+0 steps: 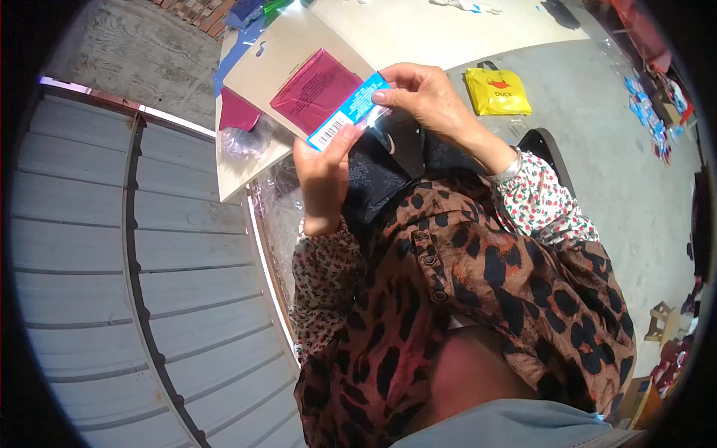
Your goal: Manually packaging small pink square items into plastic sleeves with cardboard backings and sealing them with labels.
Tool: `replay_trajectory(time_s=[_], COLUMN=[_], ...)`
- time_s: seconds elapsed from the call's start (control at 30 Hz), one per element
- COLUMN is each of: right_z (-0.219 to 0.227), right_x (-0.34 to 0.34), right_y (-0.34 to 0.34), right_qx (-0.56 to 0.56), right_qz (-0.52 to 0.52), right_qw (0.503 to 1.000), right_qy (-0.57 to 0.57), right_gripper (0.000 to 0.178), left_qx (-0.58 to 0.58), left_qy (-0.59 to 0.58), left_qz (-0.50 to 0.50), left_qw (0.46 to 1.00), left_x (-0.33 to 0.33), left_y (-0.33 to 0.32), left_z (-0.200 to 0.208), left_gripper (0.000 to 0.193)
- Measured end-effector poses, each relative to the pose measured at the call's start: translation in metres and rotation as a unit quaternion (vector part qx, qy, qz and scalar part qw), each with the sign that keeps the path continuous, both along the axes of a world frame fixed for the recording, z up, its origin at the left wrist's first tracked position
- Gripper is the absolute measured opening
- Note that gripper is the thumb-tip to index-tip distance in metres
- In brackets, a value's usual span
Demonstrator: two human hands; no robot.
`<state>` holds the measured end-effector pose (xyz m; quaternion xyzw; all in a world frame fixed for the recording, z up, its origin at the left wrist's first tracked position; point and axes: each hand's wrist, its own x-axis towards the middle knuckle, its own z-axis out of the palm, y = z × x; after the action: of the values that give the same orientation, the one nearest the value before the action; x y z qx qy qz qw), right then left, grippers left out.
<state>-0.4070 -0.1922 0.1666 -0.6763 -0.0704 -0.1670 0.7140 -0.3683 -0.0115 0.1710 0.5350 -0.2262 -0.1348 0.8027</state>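
Over my lap, both hands hold up a flat cream card packet. It has a hanging hole in its top corner, a magenta panel with small print, and a blue label strip with a barcode along its near edge. My left hand is closed on the near left corner, thumb on top of the barcode end. Closed on the other end of the strip is my right hand, its thumb over the blue label and its fingers partly hidden behind. A magenta piece beside clear plastic lies behind the packet.
A pale table stands in front of me. On the grey floor at right lie a yellow bag and several blue-and-white packs. A dark stool edge is beside my right forearm. Ribbed metal panelling runs along my left.
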Motion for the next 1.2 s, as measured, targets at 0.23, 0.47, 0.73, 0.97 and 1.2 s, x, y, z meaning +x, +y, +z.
replay_trajectory(time_s=[0.23,0.47,0.73,0.97,1.2], right_z=[-0.004,0.001,-0.007,-0.008,0.001], right_x=[-0.004,-0.002,0.0,0.0,-0.008], right_y=[0.007,0.009,0.004,0.005,0.015], right_qx=[-0.048,-0.086,0.016,0.055,-0.035], right_qz=[-0.048,-0.101,-0.034,-0.014,-0.141], right_qw=[0.994,0.988,0.995,0.996,0.983], right_qy=[-0.087,-0.081,-0.088,-0.067,-0.116], right_gripper=[0.035,0.036,0.029,0.024,0.022], left_qx=[-0.007,0.008,0.026,0.0,-0.088], left_qy=[-0.043,-0.05,-0.075,-0.054,-0.074], left_qz=[0.062,0.054,0.061,0.049,0.137], left_qw=[0.997,0.997,0.995,0.997,0.984], left_x=[-0.004,-0.002,-0.006,-0.01,0.006], left_y=[-0.008,-0.008,-0.01,-0.015,-0.023], left_z=[0.0,0.006,0.002,0.003,-0.012], left_gripper=[0.046,0.047,0.043,0.038,0.036])
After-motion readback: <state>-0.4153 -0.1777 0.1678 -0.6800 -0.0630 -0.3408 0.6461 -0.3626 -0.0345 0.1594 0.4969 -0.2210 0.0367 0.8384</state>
